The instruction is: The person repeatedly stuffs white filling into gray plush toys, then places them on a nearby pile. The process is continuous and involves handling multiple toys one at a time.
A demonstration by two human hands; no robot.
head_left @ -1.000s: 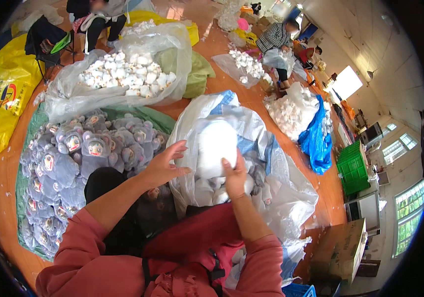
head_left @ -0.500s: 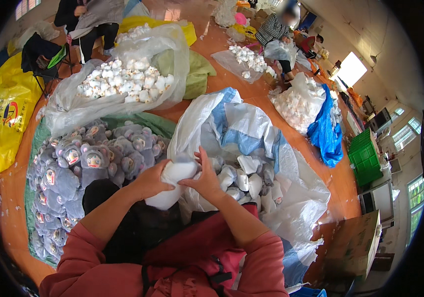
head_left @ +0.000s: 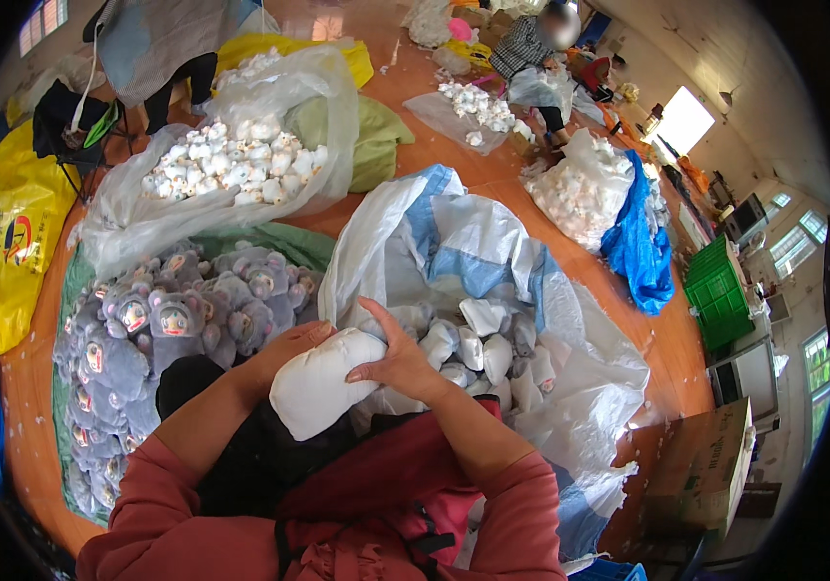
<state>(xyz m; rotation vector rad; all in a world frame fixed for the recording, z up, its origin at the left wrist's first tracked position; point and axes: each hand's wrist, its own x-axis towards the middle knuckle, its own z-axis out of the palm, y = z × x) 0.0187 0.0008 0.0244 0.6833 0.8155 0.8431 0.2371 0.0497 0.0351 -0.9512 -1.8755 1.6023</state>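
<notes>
Head-worn fisheye, looking down, close

Left sleeve [head_left: 158, 504], right sleeve [head_left: 517, 513]: dusty red-pink knit, pushed up to about mid-forearm, cuffs bunched. Forearms bare below cuffs. Left hand [head_left: 284, 351], right hand [head_left: 400, 363]: bare, no gloves, no rings or watch seen. Apron [head_left: 376, 474]: darker maroon, across lap, with dark strap and pink patch, possibly pocket; blurred. Frilled red edge at chest. Trousers [head_left: 241, 455]: black.
</notes>
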